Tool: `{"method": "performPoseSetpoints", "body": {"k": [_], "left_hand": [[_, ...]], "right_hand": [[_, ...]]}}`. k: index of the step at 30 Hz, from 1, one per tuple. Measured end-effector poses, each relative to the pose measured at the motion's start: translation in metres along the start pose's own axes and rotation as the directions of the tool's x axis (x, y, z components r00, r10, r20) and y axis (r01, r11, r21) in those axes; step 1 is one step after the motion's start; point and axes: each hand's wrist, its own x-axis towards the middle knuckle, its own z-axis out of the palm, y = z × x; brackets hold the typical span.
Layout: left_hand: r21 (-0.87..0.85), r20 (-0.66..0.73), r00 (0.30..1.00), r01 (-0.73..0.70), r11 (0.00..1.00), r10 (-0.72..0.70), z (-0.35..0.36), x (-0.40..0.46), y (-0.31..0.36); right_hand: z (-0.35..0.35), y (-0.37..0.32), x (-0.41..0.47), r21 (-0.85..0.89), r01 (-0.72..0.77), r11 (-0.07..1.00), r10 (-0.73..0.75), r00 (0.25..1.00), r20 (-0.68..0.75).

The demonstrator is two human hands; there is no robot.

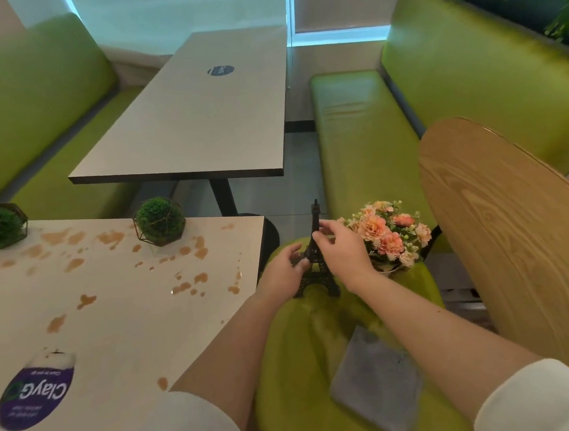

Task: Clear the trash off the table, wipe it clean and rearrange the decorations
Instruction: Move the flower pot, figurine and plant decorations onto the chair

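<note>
The little Eiffel Tower model is dark and thin, with four spread legs. It stands upright on the green chair seat, just beside the pink flower bunch. The left hand pinches its middle, and the right hand pinches it higher up. The table (white, with a purple sticker) has brown spill spots.

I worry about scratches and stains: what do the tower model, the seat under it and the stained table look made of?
Eiffel Tower model: probably dark metal, matte, thin lattice struts. Green seat: looks like soft velvety fabric, with shaded nap. Stained table: likely pale laminate, smooth, brown spills pooling on top.
</note>
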Motion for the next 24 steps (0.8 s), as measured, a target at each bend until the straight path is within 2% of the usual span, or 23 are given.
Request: {"method": "performPoseSetpoints", "body": {"k": [3, 7, 11, 14, 20, 24], "left_hand": [[0.026, -0.050, 0.999, 0.009, 1.000, -0.007, -0.017, -0.013, -0.004], [-0.021, -0.114, 0.993, 0.007, 1.000, -0.009, -0.048, -0.037, -0.019], [-0.006, -0.151, 0.988, 0.011, 1.000, -0.012, -0.086, -0.066, -0.041], [0.029, -0.171, 0.985, 0.010, 1.000, -0.005, -0.119, -0.085, -0.058], [0.059, -0.175, 0.985, 0.010, 0.998, 0.000, -0.178, -0.109, -0.081], [0.052, -0.203, 0.979, 0.002, 0.999, 0.008, -0.218, -0.118, -0.098]], "right_hand": [[0.016, -0.001, -0.012, -0.005, -0.075, 0.997, 0.075, 0.997, -0.022], [0.034, -0.013, -0.034, -0.068, -0.165, 0.984, 0.160, 0.984, -0.075], [0.049, -0.031, -0.056, -0.013, -0.264, 0.964, 0.261, 0.957, -0.126], [0.066, -0.048, -0.076, 0.001, -0.248, 0.969, 0.247, 0.963, -0.112], [0.105, -0.096, -0.104, -0.006, -0.155, 0.988, 0.155, 0.988, -0.004], [0.137, -0.122, -0.113, 0.025, -0.146, 0.989, 0.144, 0.987, 0.066]]}}
